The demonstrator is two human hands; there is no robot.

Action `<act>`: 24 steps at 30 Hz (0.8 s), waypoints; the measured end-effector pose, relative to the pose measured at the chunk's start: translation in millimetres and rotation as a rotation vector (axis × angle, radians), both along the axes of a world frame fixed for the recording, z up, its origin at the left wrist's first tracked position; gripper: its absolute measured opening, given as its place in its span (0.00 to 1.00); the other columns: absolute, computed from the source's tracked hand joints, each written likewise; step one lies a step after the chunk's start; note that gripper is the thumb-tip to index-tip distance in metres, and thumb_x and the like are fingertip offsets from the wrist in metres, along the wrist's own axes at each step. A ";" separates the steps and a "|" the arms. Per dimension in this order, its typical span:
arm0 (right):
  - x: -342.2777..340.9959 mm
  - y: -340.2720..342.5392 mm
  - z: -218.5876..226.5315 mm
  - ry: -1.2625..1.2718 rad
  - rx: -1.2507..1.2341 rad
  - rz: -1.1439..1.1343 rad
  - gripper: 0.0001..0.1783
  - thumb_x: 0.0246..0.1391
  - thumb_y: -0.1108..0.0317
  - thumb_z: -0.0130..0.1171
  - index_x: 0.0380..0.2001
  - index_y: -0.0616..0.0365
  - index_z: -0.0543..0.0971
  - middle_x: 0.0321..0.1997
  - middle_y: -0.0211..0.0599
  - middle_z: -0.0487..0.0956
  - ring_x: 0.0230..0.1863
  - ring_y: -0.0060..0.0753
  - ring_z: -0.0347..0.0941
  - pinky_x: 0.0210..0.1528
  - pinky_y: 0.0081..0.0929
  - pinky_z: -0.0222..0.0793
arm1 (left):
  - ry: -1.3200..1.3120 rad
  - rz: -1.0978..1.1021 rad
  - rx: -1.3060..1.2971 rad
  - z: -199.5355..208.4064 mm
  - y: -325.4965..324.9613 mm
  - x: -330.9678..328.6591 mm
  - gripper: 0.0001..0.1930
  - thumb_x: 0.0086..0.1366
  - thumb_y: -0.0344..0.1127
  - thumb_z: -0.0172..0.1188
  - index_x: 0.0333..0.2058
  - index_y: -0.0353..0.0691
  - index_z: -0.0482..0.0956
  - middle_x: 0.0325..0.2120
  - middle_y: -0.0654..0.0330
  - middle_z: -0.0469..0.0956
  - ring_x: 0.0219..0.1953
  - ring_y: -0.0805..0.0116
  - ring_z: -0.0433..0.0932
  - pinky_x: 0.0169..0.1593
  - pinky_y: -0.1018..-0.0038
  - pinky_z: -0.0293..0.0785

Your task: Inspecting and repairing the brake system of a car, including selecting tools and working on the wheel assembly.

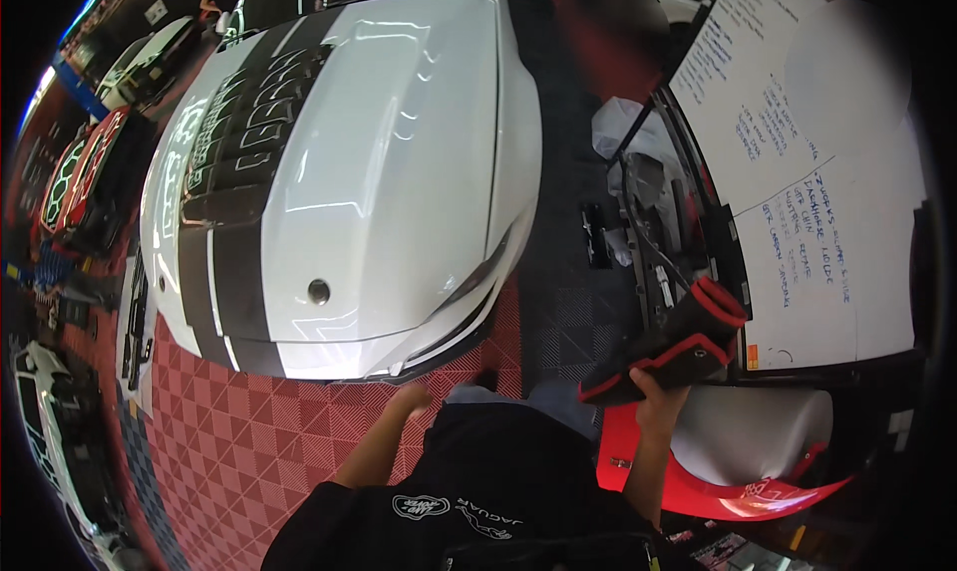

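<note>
Seems to be handling the black-and-red roll (680, 344) right of the car (389, 172), clasping it in the right hand (656, 397), with the left hand's (409, 402) closure unclear, and likely needs steady support.

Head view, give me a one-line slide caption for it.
Right hand holding a black roll with red trim near a white car with dark stripes.
</note>
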State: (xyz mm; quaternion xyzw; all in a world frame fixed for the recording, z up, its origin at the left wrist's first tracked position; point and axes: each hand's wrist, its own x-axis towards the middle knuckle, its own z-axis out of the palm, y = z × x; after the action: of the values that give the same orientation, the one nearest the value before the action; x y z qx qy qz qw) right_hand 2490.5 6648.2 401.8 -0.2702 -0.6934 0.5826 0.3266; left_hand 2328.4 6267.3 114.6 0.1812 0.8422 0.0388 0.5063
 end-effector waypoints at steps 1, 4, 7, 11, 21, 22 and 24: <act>-11.2 17.0 0.8 0.000 0.009 0.040 0.29 0.38 0.78 0.68 0.48 0.64 0.74 0.46 0.36 0.77 0.48 0.34 0.73 0.58 0.30 0.64 | 0.176 0.075 0.177 16.7 29.4 -18.6 0.19 0.66 0.43 0.49 0.44 0.35 0.80 0.44 0.40 0.79 0.46 0.43 0.79 0.51 0.54 0.74; -41.9 73.9 -8.2 -0.024 0.115 0.101 0.27 0.39 0.78 0.67 0.47 0.65 0.74 0.45 0.35 0.77 0.48 0.33 0.73 0.58 0.30 0.64 | 0.269 0.037 0.460 96.2 144.4 -86.4 0.20 0.66 0.44 0.51 0.51 0.40 0.76 0.44 0.42 0.79 0.49 0.43 0.76 0.53 0.55 0.72; -89.1 124.1 -16.6 0.044 0.171 0.079 0.29 0.33 0.81 0.71 0.45 0.63 0.77 0.42 0.33 0.79 0.44 0.34 0.76 0.53 0.31 0.70 | 0.347 0.038 0.665 106.9 212.0 -133.1 0.17 0.65 0.39 0.53 0.49 0.40 0.77 0.44 0.43 0.79 0.48 0.43 0.76 0.53 0.57 0.71; -155.2 201.1 -15.9 0.095 0.011 0.166 0.26 0.32 0.79 0.74 0.41 0.63 0.79 0.42 0.33 0.79 0.43 0.33 0.77 0.52 0.32 0.71 | 0.421 0.147 0.610 96.6 280.7 -163.5 0.16 0.64 0.40 0.52 0.47 0.40 0.78 0.42 0.44 0.79 0.47 0.43 0.77 0.51 0.55 0.72; -341.8 385.1 -20.8 -0.046 0.102 0.448 0.35 0.35 0.76 0.69 0.52 0.65 0.72 0.54 0.41 0.73 0.56 0.39 0.69 0.62 0.34 0.61 | 0.685 0.508 0.512 97.7 364.0 -170.4 0.14 0.66 0.43 0.52 0.47 0.48 0.77 0.33 0.50 0.80 0.37 0.46 0.80 0.40 0.55 0.76; -368.7 397.3 -26.3 -0.013 0.168 0.432 0.34 0.36 0.76 0.69 0.52 0.65 0.72 0.55 0.42 0.73 0.56 0.39 0.69 0.62 0.35 0.62 | 0.741 0.572 0.558 95.9 371.0 -176.7 0.14 0.66 0.43 0.53 0.47 0.48 0.77 0.34 0.51 0.79 0.36 0.46 0.80 0.39 0.56 0.76; -423.4 457.0 -62.1 0.135 0.630 0.558 0.33 0.38 0.75 0.68 0.52 0.65 0.73 0.55 0.42 0.73 0.54 0.39 0.69 0.61 0.35 0.63 | 0.724 0.740 0.571 98.0 391.4 -192.9 0.15 0.65 0.43 0.55 0.47 0.45 0.78 0.34 0.52 0.79 0.35 0.48 0.80 0.38 0.57 0.77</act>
State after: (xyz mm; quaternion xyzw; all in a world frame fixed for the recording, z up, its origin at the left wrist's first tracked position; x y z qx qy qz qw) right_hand 2067.1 7105.1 339.7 0.0797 -0.8611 0.4248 0.2678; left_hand 2135.5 6658.6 212.6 0.0061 0.9248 0.3739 0.0703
